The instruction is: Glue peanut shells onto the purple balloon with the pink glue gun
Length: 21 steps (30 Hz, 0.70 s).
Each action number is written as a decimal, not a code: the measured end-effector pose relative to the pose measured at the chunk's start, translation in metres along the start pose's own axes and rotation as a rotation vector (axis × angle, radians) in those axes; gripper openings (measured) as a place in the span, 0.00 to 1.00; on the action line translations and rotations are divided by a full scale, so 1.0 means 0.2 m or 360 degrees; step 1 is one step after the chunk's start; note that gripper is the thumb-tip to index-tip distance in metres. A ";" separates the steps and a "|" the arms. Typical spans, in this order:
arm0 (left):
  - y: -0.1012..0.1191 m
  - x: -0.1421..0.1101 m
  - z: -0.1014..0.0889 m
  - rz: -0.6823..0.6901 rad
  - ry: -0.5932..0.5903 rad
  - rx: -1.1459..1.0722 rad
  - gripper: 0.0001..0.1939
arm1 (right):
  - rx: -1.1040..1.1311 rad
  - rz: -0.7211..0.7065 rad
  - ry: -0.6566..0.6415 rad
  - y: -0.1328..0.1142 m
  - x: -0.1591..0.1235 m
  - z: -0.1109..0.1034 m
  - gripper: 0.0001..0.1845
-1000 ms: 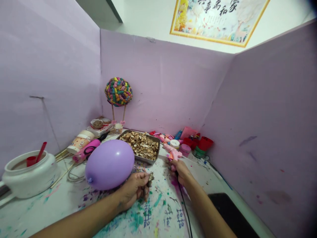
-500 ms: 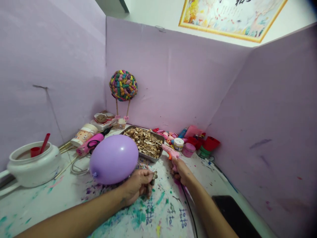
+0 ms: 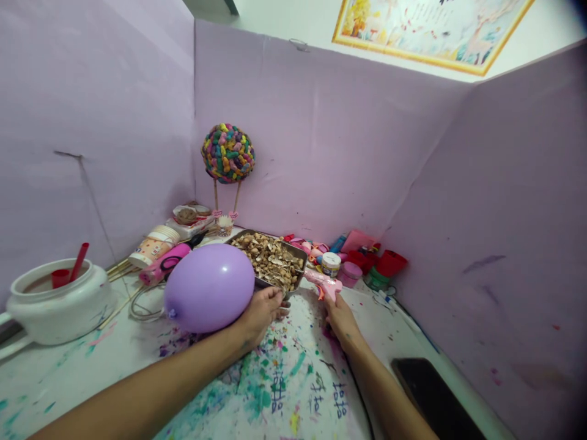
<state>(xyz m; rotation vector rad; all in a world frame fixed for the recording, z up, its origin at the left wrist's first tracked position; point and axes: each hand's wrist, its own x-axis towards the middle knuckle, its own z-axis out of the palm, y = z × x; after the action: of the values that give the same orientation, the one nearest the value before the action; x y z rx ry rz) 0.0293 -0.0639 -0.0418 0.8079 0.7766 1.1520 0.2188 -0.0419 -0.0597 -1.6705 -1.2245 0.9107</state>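
Note:
My left hand (image 3: 263, 311) is closed in a pinch at the near edge of a metal tray (image 3: 297, 287). A small piece of nut shell (image 3: 285, 304) pokes out from its fingertips, mostly hidden. Brown shells (image 3: 270, 256), which look like peanut shells, fill the tray. Just left of that hand lies a purple balloon (image 3: 210, 288), its knot toward me. My right hand (image 3: 340, 318) is wrapped round the handle of a pink hot glue gun (image 3: 323, 282). The gun's nozzle points left, by the tray's right side. Its black cord runs down along my right forearm.
A ball of coloured shells (image 3: 228, 154) stands on sticks at the back. On the left are a white pot (image 3: 59, 311), paper cups (image 3: 155, 246) and a pink tool (image 3: 165, 264). Jars (image 3: 331, 264) and red cups (image 3: 392, 263) sit back right; a black phone-like slab (image 3: 435, 397) lies front right.
My left hand has moved forward with the shell, up to the tray's near edge. The right hand has turned the glue gun more level. The view has shifted slightly.

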 end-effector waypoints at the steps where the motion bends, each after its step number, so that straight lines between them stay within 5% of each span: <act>1: 0.00 0.01 0.00 0.0016 0.0020 0.0001 0.09 | -0.0020 -0.0005 0.0037 0.01 0.00 -0.01 0.16; 12: -0.01 0.06 0.02 0.0031 0.0012 0.0053 0.09 | 0.0139 0.0101 0.0273 0.00 -0.13 -0.09 0.13; 21: 0.01 -0.12 -0.01 -0.0393 -0.0208 0.0031 0.07 | 0.0703 0.0111 -0.0040 -0.14 -0.38 -0.06 0.18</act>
<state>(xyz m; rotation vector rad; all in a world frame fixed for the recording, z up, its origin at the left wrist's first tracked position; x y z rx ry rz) 0.0213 -0.0873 -0.0392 0.7718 0.7560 0.8648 0.2012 -0.1133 -0.0232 -1.3554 -0.9020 1.1526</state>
